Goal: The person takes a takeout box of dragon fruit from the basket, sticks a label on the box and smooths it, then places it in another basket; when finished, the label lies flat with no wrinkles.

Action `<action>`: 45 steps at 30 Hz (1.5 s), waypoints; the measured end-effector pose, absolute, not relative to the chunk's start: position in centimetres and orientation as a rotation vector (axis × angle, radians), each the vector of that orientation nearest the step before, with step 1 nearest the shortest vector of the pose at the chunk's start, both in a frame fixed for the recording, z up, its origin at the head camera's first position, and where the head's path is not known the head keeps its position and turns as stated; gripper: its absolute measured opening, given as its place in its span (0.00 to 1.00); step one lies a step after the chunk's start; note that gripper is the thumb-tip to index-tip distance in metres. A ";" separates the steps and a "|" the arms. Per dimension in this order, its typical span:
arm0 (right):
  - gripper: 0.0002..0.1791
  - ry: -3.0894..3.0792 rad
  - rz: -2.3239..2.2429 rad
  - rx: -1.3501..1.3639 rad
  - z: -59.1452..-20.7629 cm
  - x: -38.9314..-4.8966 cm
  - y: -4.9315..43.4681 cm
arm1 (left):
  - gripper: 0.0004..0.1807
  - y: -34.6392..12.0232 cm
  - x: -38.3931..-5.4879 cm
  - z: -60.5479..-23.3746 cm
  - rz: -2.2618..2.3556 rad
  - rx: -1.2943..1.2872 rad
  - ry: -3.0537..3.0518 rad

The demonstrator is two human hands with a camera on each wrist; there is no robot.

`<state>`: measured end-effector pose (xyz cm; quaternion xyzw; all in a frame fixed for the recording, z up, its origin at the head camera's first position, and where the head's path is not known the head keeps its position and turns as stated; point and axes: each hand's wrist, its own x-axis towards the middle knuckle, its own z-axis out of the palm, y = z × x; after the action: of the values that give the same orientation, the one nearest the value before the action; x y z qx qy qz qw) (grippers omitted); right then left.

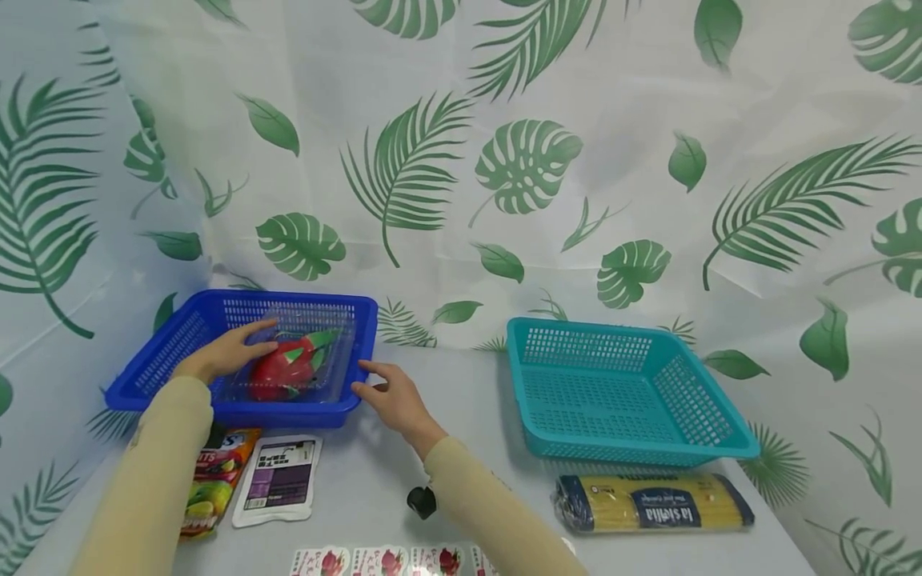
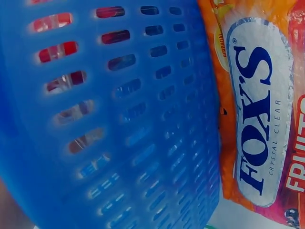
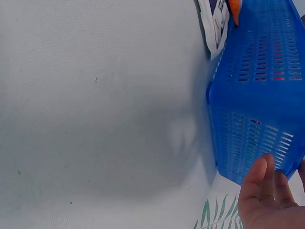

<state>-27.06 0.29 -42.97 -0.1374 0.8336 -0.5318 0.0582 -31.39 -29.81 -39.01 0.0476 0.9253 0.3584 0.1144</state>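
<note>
A blue basket (image 1: 295, 414) holds a clear plastic container (image 1: 337, 384) with a red, green-leaved fruit, like a dragon fruit (image 1: 277, 370), seen in or under it. My left hand (image 1: 223, 354) reaches over the near left side of the basket, fingers extended at the container's left part; whether they grip it is unclear. At the basket's right rim is my right hand (image 1: 399, 404), thumb and forefinger apart. In the right wrist view, the right hand's fingers (image 3: 264, 179) lie against or just beside the basket's outer wall. The left wrist view shows mostly the perforated basket wall (image 2: 119, 109).
Before the blue basket lie a Fox's candy bag (image 1: 216, 484) and a white-and-purple packet (image 1: 279, 482). A teal basket (image 1: 641, 448) stands right, with a spaghetti pack (image 1: 659, 502) before it. A small black object (image 1: 421, 502) and pomegranate-printed labels (image 1: 378, 562) are nearer me.
</note>
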 end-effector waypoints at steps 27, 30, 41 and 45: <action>0.25 2.511 -1.594 -0.344 -43.2 -27.1 0.4 | 0.43 -29.6 -30.8 -39.5 1.116 0.108 2.647; 0.25 2.500 -1.602 -0.343 -43.1 -27.1 0.6 | 0.43 -29.5 -30.9 -39.4 1.086 0.115 2.664; 0.26 2.508 -1.583 -0.375 -43.1 -27.1 0.8 | 0.43 -29.8 -30.6 -39.3 1.083 0.099 2.634; 0.26 2.503 -1.580 -0.384 -43.1 -27.0 0.9 | 0.43 -30.1 -30.6 -39.6 1.114 0.073 2.610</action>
<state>-27.03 0.89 -43.13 -0.1282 0.8361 -0.5276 0.0783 -30.62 -30.05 -39.57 0.0255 0.9090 0.3878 0.1507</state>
